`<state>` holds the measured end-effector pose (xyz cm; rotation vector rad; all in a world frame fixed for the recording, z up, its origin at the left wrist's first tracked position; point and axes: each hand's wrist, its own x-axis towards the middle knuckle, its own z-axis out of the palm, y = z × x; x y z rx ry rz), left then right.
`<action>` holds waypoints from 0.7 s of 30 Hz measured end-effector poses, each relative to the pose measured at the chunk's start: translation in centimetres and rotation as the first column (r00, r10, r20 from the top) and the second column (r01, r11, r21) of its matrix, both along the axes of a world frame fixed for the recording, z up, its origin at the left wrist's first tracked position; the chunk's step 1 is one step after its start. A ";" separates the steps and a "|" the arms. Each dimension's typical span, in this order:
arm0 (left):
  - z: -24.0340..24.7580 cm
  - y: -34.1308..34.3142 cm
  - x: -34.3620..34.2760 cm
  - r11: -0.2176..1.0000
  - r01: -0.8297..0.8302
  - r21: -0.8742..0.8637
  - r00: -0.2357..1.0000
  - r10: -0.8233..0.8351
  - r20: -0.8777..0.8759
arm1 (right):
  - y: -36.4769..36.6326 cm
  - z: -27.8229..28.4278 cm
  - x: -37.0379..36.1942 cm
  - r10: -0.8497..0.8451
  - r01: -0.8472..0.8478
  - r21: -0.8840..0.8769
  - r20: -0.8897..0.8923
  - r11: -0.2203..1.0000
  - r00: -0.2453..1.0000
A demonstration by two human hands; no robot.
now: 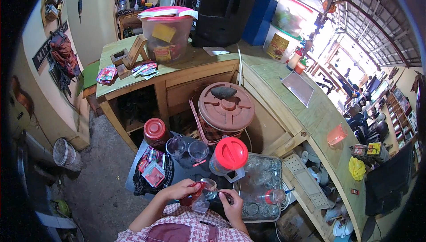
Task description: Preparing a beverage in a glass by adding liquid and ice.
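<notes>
Red packet (192, 198) held close to a glass (210, 190)

Fingers of the left hand (186, 190) are folded round the packet, near the person's lap. The glass is just right of it, between the two hands; whether the left fingers also touch it, I cannot tell. The right hand (231, 201) is partly curled at the glass's right side, thumb and fingers drawn together on something thin and dark, too small to make out.

Just beyond, a red-lidded pitcher (229, 154) stands on the low table (134, 176). Right of it, a tray (281, 167) holds many clear glasses. Left of the hands, sachets (154, 175) lie in a black bag (143, 188). Farther off stand two clear cups (198, 150) and a red jar (155, 132). A brown-lidded tub (227, 109) is behind them, beside the wooden counter (282, 97).
</notes>
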<state>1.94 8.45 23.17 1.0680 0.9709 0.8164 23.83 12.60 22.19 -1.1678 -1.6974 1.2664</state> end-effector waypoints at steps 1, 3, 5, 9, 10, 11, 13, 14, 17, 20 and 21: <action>0.4 0.0 0.0 1.000 0.000 0.009 1.000 0.000 -0.018 | 0.0 0.0 0.0 0.000 0.000 0.000 0.000 1.000 1.000; 0.4 0.0 0.0 1.000 -0.001 0.018 0.999 0.002 -0.037 | 0.0 0.0 0.1 -0.010 0.009 -0.021 -0.017 1.000 1.000; -0.3 0.1 -0.2 1.000 0.025 -0.009 0.998 -0.025 -0.055 | 0.0 -0.5 0.2 -0.004 0.004 -0.003 -0.026 1.000 1.000; 0.3 0.0 0.1 1.000 -0.003 -0.030 1.000 0.002 -0.021 | 0.0 -1.0 0.2 -0.046 0.045 -0.018 -0.104 0.999 0.993; 0.5 0.0 0.1 0.999 0.002 -0.044 1.000 -0.003 -0.028 | 0.0 -1.1 0.2 -0.047 0.046 -0.018 -0.104 0.999 0.993; 0.6 0.0 0.1 0.998 0.005 -0.058 0.999 -0.007 -0.035 | 0.0 -1.3 0.3 -0.047 0.045 -0.015 -0.101 0.999 0.994; 0.6 -0.1 0.1 0.999 0.010 -0.052 1.000 -0.011 -0.015 | -0.1 -1.1 0.2 -0.046 0.045 -0.011 -0.096 0.999 0.994; 0.6 -0.1 0.0 0.999 0.015 -0.044 1.000 -0.015 0.004 | -0.1 -0.8 0.1 -0.045 0.043 -0.022 -0.098 0.999 0.994; 0.3 0.0 -0.1 0.999 0.033 -0.013 0.999 -0.033 -0.038 | -0.2 -0.7 0.1 -0.046 0.040 -0.054 -0.111 0.998 0.993; 0.1 0.3 0.1 0.999 0.041 0.028 0.998 -0.039 -0.052 | 0.1 -0.8 0.4 -0.050 0.040 -0.083 -0.128 0.996 0.990; 0.3 0.3 0.1 0.999 0.043 0.030 0.998 -0.041 -0.049 | 0.1 -0.8 0.3 -0.052 0.042 -0.085 -0.124 0.996 0.991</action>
